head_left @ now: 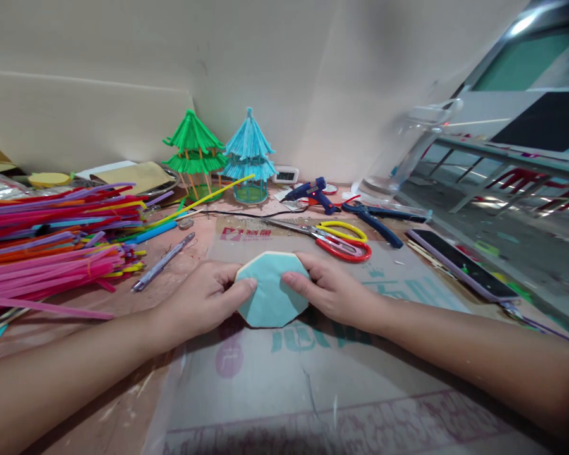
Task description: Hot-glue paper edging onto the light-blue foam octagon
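Note:
Both hands grip a light-blue many-sided paper-covered piece with a pale edge, tilted up above the printed plastic sheet. My left hand is closed on its left side, thumb flat on the blue face. On the right side, my right hand pinches it with the thumb in front; the fingers of both hands are mostly hidden behind it. Just beyond lie scissors with one yellow and one red handle. A purple pen rests to the left of my left hand.
Colourful pipe cleaners are heaped at left. At the back stand a green pavilion model and a blue one. A glue gun, pliers, a phone and a clear jug are on the right.

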Demonstrator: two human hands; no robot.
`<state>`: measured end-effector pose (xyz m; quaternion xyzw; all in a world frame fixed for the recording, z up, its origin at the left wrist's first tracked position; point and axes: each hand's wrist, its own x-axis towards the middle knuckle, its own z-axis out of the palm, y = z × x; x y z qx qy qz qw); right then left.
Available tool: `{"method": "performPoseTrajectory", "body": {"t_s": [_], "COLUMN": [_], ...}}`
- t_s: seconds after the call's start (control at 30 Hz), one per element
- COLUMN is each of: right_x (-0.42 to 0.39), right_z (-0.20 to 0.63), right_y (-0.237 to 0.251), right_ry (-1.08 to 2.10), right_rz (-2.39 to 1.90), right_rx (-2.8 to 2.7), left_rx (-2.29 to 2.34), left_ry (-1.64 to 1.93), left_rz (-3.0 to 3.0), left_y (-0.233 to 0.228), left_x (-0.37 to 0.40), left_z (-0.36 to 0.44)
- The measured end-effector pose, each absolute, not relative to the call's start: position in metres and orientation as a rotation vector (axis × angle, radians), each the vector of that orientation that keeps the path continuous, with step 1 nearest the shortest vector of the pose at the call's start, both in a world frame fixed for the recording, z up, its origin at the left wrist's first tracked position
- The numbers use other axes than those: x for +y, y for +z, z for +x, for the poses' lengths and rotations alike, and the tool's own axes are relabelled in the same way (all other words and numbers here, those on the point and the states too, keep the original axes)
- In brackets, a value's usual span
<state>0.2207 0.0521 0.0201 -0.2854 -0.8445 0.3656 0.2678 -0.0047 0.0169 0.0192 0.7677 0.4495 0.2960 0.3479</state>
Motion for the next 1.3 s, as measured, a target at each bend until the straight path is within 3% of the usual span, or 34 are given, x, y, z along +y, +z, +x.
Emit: {"method": "performPoseTrajectory", "body": {"t_s": [0.3, 0.53, 0.73, 0.93, 1.3], "right_x": [0.053, 0.059, 0.064, 0.058, 0.058], "right_z": [0.22, 0.221, 0.218, 0.216, 0.213], "right_y": [0.021, 0.019, 0.019, 0.019, 0.018], "right_ry": [1.034, 1.27, 1.478, 1.448, 1.437], "right_rz": [-0.806, -0.889, -0.873, -0.917, -0.908], "right_rx": [-2.259, -1.927, -1.849, -1.984, -1.98], "left_rx": [1.227, 1.193, 1.226, 1.306, 1.265], "left_ry": [0.868, 0.758, 0.936, 0.748, 0.724], "left_rz": [1.896, 1.827, 1.573, 1.751, 2.003], "left_y": [0.022, 0.018, 0.017, 0.019, 0.013], "left_x": [0.017, 0.019, 0.024, 0.02, 0.017], "left_z": [-0.005, -0.004, -0.001, 0.001, 0.006]}}
